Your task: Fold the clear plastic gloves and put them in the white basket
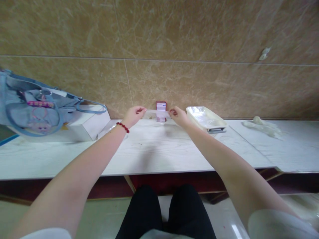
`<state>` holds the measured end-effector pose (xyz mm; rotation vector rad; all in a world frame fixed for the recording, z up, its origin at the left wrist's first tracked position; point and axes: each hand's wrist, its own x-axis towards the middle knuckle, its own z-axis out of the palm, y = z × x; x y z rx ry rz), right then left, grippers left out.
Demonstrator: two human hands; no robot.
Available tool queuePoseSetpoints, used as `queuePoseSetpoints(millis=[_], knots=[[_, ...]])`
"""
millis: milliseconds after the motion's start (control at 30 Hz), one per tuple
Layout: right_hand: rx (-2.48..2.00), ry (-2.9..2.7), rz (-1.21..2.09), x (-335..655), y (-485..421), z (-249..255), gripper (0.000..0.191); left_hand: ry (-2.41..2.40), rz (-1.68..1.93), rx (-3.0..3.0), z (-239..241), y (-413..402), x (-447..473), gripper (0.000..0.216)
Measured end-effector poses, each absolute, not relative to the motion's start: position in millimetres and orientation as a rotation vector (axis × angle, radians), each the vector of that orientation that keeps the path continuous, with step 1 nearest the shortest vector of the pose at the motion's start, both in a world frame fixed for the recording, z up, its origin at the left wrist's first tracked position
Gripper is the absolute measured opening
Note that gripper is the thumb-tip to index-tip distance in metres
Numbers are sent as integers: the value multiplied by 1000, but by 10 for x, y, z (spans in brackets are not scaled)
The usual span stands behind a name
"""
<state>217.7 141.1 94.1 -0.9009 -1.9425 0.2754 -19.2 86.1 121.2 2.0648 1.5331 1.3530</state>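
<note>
A thin, see-through strip (152, 114) of film or tape is stretched level between my two hands above the back of the white counter. My left hand (134, 115), with a red bead bracelet at the wrist, pinches one end. The other end is pinched by my right hand (178, 115). Behind the strip a small red and white box (161, 106) stands upright near the wall, its lower half seen through the film. Whether the strip touches the box I cannot tell.
Right of my hands lies a cream tray (211, 118) with clear plastic in it. Crumpled clear plastic (264, 127) rests farther right. At left, a light blue bag (37, 109) sits by a white box (86, 124). A marble-look wall (159, 76) borders the counter (154, 156).
</note>
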Motion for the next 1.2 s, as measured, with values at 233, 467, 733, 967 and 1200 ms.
queuePoseSetpoints(millis=[233,467,733,967,1200], knots=[[-838,-2106,405,2237,1078,204,15,1586,1125,2104,413,514,-179,35],[-923,-2286,400,2363,817,-317,12,1509,863,2245,-105,335,-130,33],[-868,-2518,224,2573,684,-230,10,1586,777,2083,-201,320,-260,34],[-889,-2529,141,2417,878,-2,18,2081,634,1875,-173,971,-544,41],[-724,-2667,262,1782,1228,36,17,2272,287,1778,-252,1403,-507,37]])
